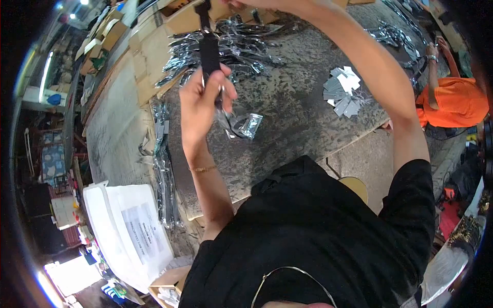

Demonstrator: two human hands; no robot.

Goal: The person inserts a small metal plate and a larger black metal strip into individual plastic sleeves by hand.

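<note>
My left hand is closed round a black strap, which stands up from the fingers toward the top edge. Below the fingers hangs the strap's lower part beside a shiny clear wrapper on the dark table. At the top edge only a few fingertips of my right hand show, and what they hold, if anything, cannot be made out. Behind the strap lies a pile of plastic-wrapped dark strips.
Grey and white tags lie to the right on the table. More wrapped strips run along its left side, near a white bin. A co-worker in orange is at the right. Cardboard boxes stand at the upper left.
</note>
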